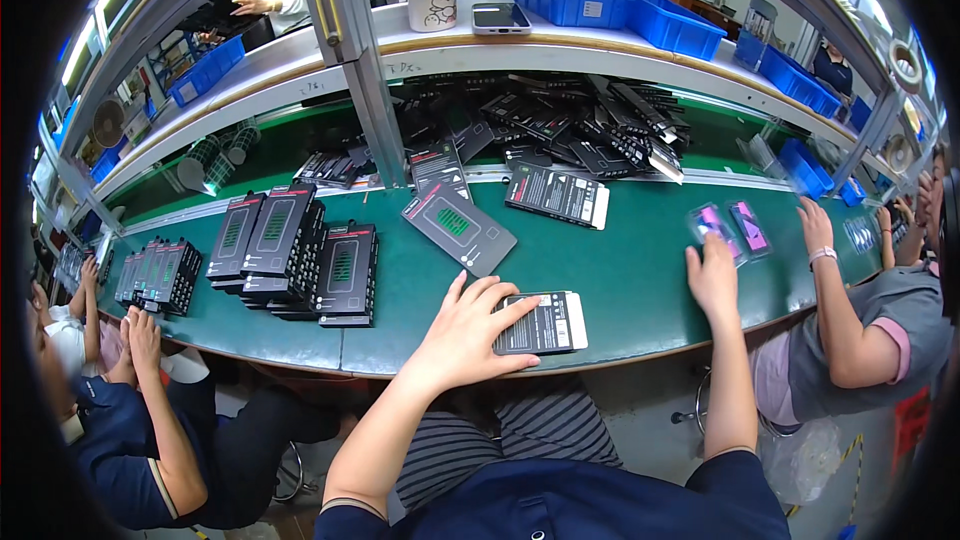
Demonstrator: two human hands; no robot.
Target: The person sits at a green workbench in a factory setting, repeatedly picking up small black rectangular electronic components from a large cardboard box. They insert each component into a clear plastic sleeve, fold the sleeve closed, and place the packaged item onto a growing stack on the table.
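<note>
My left hand (465,335) grips a flat black cardboard box (545,325) at the table's near edge. Its thumb is at the near side, a finger lies across the top, and the white flap at the box's right end sticks out. Farther right, my right hand (712,275) reaches onto a clear plastic pack (708,223) with a purple and pink insert. Its thumb stands apart from the fingers, which touch the pack. Beside that lies a second such pack (748,228). Beyond my left hand are a black box with a green print (460,228) and another flapped box (557,195).
Stacks of black boxes (280,240) stand on the green table (630,270) to the left. A heap of them (570,125) fills the space under the shelf (620,50). A metal post (372,120) rises there. Co-workers sit left and right; one's hand (815,227) is near the packs.
</note>
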